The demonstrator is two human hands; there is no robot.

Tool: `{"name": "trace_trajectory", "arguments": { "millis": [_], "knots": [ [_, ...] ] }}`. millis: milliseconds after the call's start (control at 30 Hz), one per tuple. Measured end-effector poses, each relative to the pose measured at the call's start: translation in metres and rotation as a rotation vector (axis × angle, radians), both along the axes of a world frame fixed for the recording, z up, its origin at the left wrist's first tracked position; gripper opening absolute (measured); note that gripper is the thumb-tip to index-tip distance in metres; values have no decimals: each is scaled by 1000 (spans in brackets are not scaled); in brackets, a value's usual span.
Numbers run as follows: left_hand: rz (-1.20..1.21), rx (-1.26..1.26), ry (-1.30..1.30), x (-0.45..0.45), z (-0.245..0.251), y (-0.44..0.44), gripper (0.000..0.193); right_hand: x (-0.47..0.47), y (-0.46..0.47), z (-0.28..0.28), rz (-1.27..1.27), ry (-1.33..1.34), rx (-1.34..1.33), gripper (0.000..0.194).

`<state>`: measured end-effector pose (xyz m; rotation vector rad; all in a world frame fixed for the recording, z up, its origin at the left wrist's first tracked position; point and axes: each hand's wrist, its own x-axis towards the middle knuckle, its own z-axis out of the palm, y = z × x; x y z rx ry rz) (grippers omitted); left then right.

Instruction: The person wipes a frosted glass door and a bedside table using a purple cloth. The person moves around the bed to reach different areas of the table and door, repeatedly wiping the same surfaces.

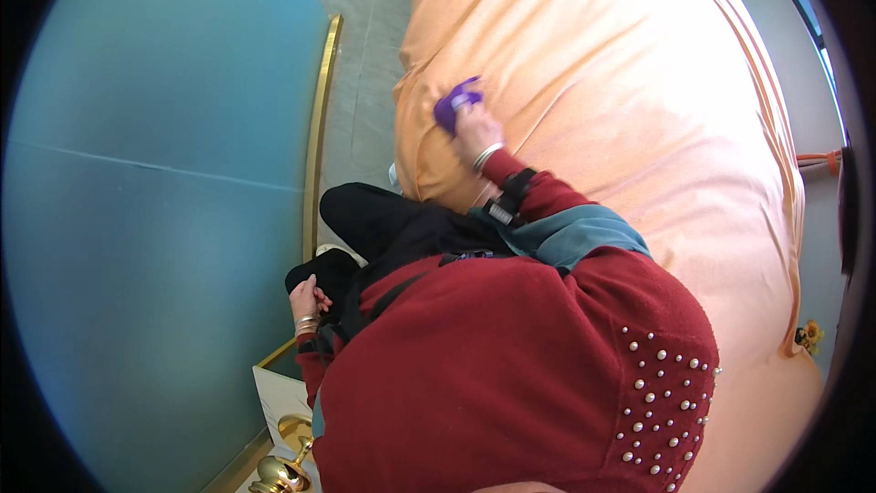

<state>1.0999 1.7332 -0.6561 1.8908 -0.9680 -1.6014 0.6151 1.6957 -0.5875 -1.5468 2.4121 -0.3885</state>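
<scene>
My right hand (477, 133) is shut on a small purple object (448, 111), whose exact kind is lost to motion blur. Both are at the left side of an orange fitted sheet (582, 82), which is stretched with wrinkles over a bed. A silver bangle and a black wrist strap circle my right arm. My left hand (309, 298) hangs beside my black-trousered leg (390, 219), its fingers loosely bent and apart, with nothing visible in them.
To the left stands a blue-green panel (157, 116) with a gold edge strip (321, 123). Grey tiled floor (359, 68) runs between it and the bed. A marble-patterned cabinet (277, 400) holds a shiny gold ornament (280, 474) close behind my left arm. Yellow flowers (809, 337) show beyond the bed.
</scene>
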Motion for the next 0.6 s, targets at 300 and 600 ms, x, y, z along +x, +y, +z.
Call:
{"name": "trace_trajectory", "arguments": {
  "millis": [300,600],
  "knots": [
    [-82,-17,-125,-3,8,-1,37,169,-55,64,916,-474,-646,55],
    [39,5,45,-1,6,3,37,-18,-39,-19,162,156,-436,40]
  ]
}}
